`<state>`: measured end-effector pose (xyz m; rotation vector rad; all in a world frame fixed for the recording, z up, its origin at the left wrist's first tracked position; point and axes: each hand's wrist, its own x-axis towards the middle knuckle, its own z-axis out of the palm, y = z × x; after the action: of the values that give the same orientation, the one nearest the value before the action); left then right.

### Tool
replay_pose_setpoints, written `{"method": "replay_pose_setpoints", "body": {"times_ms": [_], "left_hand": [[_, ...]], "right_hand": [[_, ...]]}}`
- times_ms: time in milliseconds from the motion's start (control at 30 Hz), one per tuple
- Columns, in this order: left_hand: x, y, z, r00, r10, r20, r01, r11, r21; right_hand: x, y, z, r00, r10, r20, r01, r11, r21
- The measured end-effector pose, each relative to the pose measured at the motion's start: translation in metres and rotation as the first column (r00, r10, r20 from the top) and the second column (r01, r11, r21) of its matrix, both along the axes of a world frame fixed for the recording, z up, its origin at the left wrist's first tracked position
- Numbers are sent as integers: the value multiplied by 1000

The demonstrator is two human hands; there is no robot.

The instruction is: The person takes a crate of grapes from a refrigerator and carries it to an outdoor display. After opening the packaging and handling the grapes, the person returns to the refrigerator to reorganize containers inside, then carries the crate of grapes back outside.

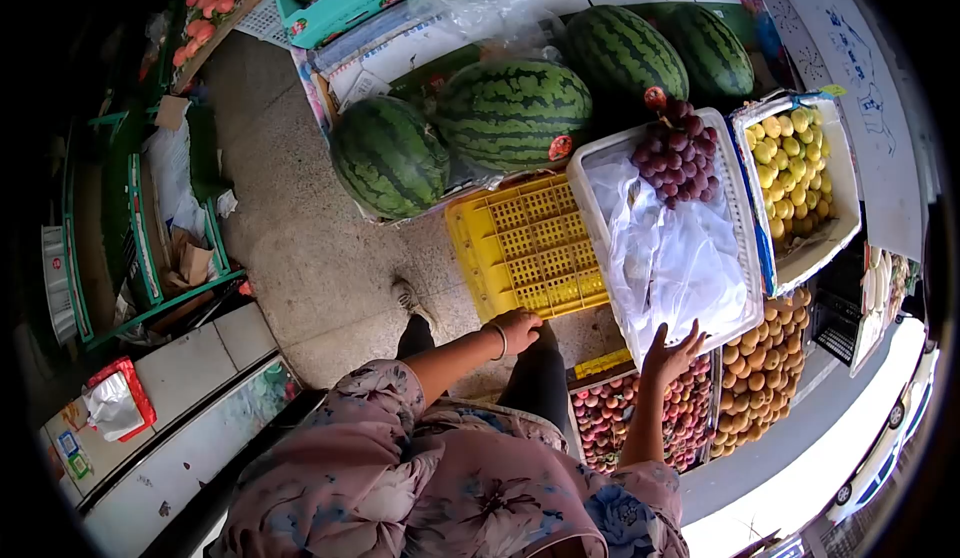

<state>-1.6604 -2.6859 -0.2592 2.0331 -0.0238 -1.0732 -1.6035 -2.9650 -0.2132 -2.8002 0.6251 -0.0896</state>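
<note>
My right hand (672,360) is at the near edge of a white plastic basket (593,220), its fingers spread. White liner sheets (675,258) lie in the basket, and a bunch of dark red grapes (680,156) rests at its far end. By my knee, my left hand (518,331), with a bracelet on the wrist, has its fingers curled and nothing visible in them. Just beyond it stands a yellow slatted crate (530,243), partly under the white basket.
Several watermelons (515,113) line the stand ahead. A box of yellow fruit (795,163) adjoins the basket's right side. Below are small red fruit (610,413) and brown kiwi-like fruit (765,373). Green-edged shelving (140,228) and a counter (190,368) are at left.
</note>
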Motion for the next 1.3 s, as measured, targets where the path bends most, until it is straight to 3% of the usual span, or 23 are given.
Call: {"method": "replay_pose_setpoints", "body": {"times_ms": [33,67,133,200,267,300,333,367,433,500,567,633,700,833,933,967,1033,1100,1133,1167,1200,1233,1300], "left_hand": [[-12,35,1,980,-83,-179,102,990,97],[-29,72,3,983,0,-186,24,992,122],[-84,151,-38,888,330,-319,-252,931,263],[-135,228,-55,704,701,-115,-626,688,366],[-173,309,-55,685,723,-86,-609,634,476],[-203,340,-54,520,854,19,-788,471,398],[-222,371,-33,507,859,73,-806,443,392],[-256,396,-35,419,897,141,-863,345,369],[-329,444,-39,271,948,164,-949,236,209],[-368,475,18,-155,986,-61,-967,-139,214],[-420,496,33,-315,949,12,-911,-305,277],[-470,506,22,-370,925,83,-874,-377,307],[-508,512,-33,-307,951,45,-837,-292,464],[-437,528,8,-504,777,-378,-862,-422,281],[-370,567,22,-396,813,-427,-918,-346,191],[-353,589,24,-297,841,-452,-955,-258,147],[-322,636,39,-200,940,-276,-976,-166,142],[-307,692,34,-142,986,-83,-977,-126,172],[-297,716,38,-318,946,-69,-941,-306,142],[-292,743,44,-317,947,-56,-940,-306,151],[-291,766,53,-468,870,-155,-882,-447,150],[-282,789,59,-601,757,-257,-799,-582,152],[-271,824,72,-690,679,-251,-719,-682,132]], "right_hand": [[-7,18,14,1000,-5,8,4,999,33],[-18,32,19,998,32,-58,-35,998,-51],[-38,71,19,990,100,-101,-89,990,109],[-66,124,1,973,233,-1,-229,957,179],[-83,209,7,948,308,-83,-275,920,279],[-90,252,3,937,337,-86,-285,886,367],[-96,305,14,896,427,-119,-317,804,503],[-105,348,8,810,583,-61,-507,749,427],[-118,442,8,697,716,-41,-531,554,641],[-130,525,26,461,887,-29,-558,314,768],[-133,587,48,213,977,16,-707,143,693],[-129,621,30,66,988,139,-807,-29,591],[-117,636,15,67,997,-31,-791,72,607],[-70,648,-4,83,976,-199,-849,174,500],[-28,669,-19,45,862,-504,-774,349,529],[-18,680,-24,9,880,-476,-821,278,499],[9,710,-58,-411,712,-569,-905,-246,346],[41,769,-74,-457,723,-518,-888,-343,305],[60,809,-65,-502,726,-470,-865,-432,256],[84,852,-54,-587,646,-489,-802,-547,240],[100,896,-23,-660,552,-509,-724,-649,234],[112,933,-42,-345,885,-312,-916,-246,316],[147,1027,-48,-339,846,-412,-931,-237,279]]}}
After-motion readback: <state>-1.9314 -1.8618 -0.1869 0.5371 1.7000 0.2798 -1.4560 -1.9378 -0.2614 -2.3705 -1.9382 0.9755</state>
